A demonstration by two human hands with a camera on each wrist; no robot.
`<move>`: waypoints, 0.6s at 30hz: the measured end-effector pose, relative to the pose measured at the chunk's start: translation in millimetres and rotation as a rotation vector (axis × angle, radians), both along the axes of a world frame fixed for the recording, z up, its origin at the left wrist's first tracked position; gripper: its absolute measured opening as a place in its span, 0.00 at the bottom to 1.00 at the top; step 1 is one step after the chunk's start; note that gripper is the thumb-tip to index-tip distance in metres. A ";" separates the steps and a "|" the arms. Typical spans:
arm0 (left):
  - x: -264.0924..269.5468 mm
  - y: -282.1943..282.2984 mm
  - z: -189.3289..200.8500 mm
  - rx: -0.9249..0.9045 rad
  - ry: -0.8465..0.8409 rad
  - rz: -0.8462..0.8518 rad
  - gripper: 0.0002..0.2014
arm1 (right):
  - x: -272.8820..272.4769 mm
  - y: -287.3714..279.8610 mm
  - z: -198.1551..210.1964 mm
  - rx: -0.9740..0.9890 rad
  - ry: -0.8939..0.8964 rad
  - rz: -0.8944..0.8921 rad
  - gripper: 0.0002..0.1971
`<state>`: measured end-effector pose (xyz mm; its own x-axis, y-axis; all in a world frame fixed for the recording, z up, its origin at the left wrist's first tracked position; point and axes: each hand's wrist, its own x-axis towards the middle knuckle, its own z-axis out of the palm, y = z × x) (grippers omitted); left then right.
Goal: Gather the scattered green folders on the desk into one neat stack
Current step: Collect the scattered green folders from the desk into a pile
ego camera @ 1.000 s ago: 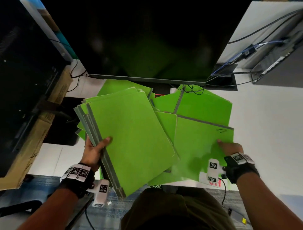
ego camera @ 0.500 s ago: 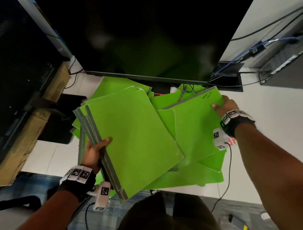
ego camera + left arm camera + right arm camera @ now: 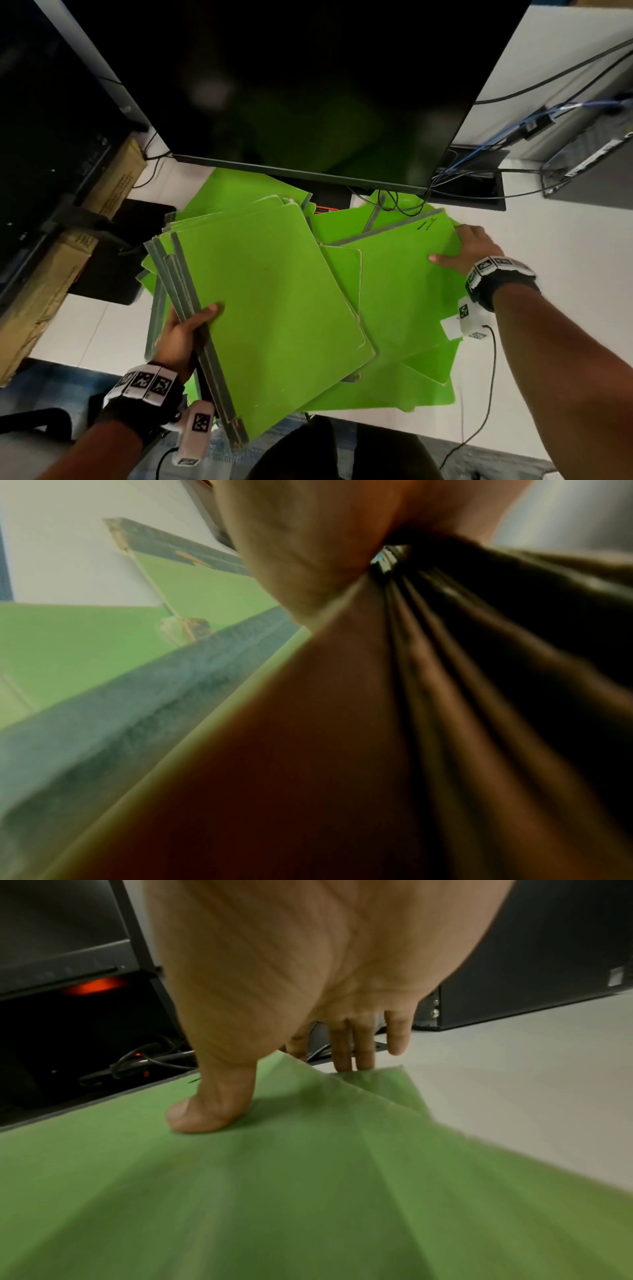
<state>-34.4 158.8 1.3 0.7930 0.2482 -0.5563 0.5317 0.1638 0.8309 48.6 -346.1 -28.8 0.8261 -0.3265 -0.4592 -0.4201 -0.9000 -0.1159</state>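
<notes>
My left hand grips a stack of green folders by its grey spines, thumb on top, raised over the desk's front-left. In the left wrist view the hand and blurred grey spines fill the frame. My right hand pinches the far right corner of another green folder, which has a grey spine and a pen mark. In the right wrist view the thumb presses on top of that folder and the fingers curl under its edge. Several more folders lie fanned underneath.
A large black monitor overhangs the far folders, with cables at its base. The white desk is bare to the right. A black computer case stands far right. A cardboard box sits on the left.
My right hand has carried the marked folder from the desk's near right up toward the monitor, turning its spine to the far side. The left hand keeps the stack in place.
</notes>
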 end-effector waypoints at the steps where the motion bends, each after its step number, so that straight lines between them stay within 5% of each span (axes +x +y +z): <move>1: -0.1 -1.7 2.2 0.001 -0.003 0.001 0.24 | -3.5 -0.9 0.4 -0.029 -0.006 -0.002 0.50; 9: -4.1 -15.9 8.2 0.000 0.014 0.000 0.24 | -42.5 7.0 -0.3 -0.073 -0.037 -0.118 0.47; 14: -5.3 -22.3 9.6 -0.006 0.038 0.003 0.24 | -50.1 -3.9 10.6 -0.081 0.033 -0.133 0.54; 18: -4.5 -25.3 7.2 -0.024 0.044 0.013 0.22 | -60.9 -9.9 19.1 0.123 -0.028 -0.272 0.51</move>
